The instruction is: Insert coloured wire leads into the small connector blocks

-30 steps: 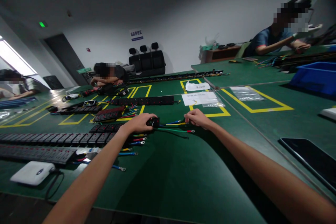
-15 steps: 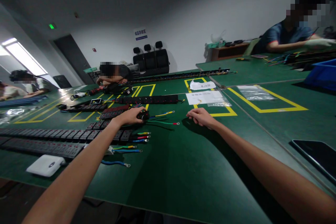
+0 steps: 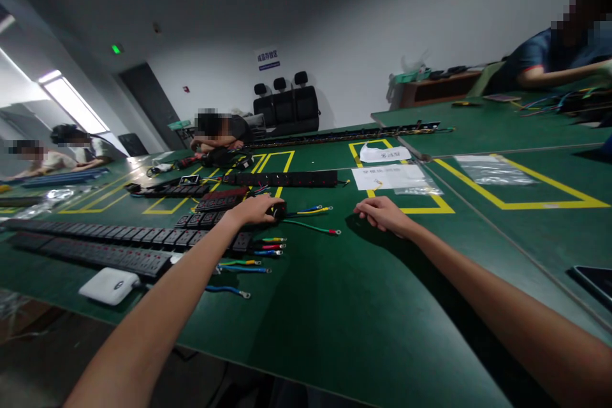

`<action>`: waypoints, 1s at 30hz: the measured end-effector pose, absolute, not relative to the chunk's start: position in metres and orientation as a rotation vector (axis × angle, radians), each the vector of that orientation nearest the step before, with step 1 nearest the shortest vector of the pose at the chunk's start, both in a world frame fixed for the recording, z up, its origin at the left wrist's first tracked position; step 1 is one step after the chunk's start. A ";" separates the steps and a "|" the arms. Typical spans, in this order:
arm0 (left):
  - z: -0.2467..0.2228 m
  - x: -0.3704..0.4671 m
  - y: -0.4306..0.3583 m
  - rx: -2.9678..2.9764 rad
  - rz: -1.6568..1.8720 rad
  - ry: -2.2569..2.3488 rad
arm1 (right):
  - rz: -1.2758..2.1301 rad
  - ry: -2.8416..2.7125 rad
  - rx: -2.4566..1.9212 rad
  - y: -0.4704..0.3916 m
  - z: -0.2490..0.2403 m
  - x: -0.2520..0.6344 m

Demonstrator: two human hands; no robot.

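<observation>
My left hand (image 3: 258,209) is closed round the near end of a black power strip (image 3: 203,219), gripping it from above. Blue and yellow wires and a green wire (image 3: 310,227) with a red-sleeved ring terminal stick out to the right of that end. To the right, my right hand (image 3: 378,213) is held just over the table with its fingers curled in, and I see nothing in them. Two long socket strips (image 3: 138,234) lie in front of the held one, their colored wire ends (image 3: 275,246) pointing right. My left forearm hides part of them.
A white device (image 3: 109,285) lies near the table's front edge. Behind are another black strip (image 3: 287,178), paper labels (image 3: 387,177), a plastic bag (image 3: 497,169) and yellow tape outlines. A phone (image 3: 593,287) lies far right. Several people sit around the tables.
The view has turned a little to the left, so everything sits farther right. Both hands keep nearly the same places relative to the strip and table.
</observation>
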State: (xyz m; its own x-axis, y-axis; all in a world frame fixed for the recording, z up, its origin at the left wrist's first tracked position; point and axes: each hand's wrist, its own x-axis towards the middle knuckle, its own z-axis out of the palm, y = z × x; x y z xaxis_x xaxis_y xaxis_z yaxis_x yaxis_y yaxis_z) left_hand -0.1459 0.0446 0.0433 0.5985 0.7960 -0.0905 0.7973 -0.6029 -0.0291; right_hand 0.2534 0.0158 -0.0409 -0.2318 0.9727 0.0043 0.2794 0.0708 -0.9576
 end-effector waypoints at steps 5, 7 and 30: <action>0.047 -0.162 0.039 2.765 -0.267 1.444 | 1.195 -1.630 -1.289 0.016 -0.043 0.254; 0.050 -0.172 0.038 2.729 -0.293 1.488 | 1.188 -1.630 -1.298 0.015 -0.042 0.253; 0.077 -0.278 0.046 2.318 -0.302 1.994 | 1.199 -1.589 -1.324 0.010 -0.036 0.250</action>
